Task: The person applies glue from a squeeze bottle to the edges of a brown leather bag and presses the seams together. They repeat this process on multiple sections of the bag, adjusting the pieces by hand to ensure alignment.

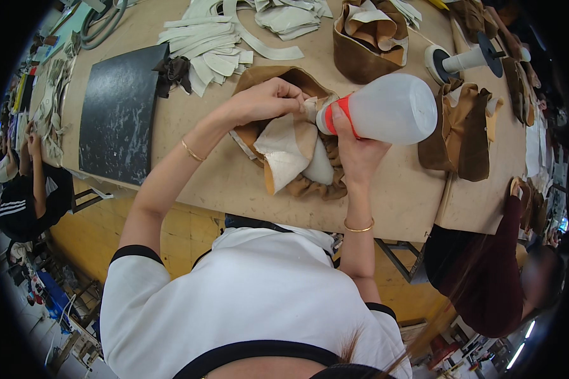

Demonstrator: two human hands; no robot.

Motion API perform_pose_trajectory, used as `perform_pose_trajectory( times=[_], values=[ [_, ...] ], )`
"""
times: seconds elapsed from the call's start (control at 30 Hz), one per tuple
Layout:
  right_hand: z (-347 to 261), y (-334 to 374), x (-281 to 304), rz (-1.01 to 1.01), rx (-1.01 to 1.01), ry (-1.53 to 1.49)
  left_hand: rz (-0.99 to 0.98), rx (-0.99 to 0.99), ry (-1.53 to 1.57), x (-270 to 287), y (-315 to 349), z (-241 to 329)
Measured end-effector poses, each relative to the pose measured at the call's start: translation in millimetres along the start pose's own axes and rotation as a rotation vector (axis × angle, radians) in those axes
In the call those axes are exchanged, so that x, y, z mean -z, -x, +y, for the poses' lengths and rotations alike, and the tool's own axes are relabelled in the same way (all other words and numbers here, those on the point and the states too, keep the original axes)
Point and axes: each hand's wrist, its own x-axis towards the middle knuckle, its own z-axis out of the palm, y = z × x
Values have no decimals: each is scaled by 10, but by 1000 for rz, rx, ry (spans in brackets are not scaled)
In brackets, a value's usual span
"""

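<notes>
A brown leather piece with a pale lining (287,148) lies open on the table in front of me, its lower edge gathered in folds. My left hand (267,102) is closed in a pinch on the edge of the lining at its top. My right hand (359,146) is wrapped round a translucent white squeeze bottle (395,110) with a red band at its neck. The bottle is tipped on its side, its base to the right and its neck toward my left fingertips. Its tip is hard to make out against the pale lining.
A black board (121,114) lies to the left, a dark scrap (172,74) at its corner. Pale strips (208,47) are heaped behind. More brown leather pieces (368,54) and a thread spool (464,61) stand far right. Other people sit at both sides.
</notes>
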Motion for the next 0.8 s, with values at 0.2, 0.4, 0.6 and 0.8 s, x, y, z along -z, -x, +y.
perform_pose_trajectory(
  times=[0.2,0.4,0.6,0.8],
  values=[
    [-25,10,-47,49,-91,-113,4,7,-13,12,-3,-8],
    [-35,-14,-40,140,-74,-109,9,9,34,0,29,16],
    [31,-65,-134,227,-171,-209,-9,-39,-17,11,33,-6],
    [69,-73,-161,146,-140,-192,-15,-73,-23,28,55,-38]
  ],
)
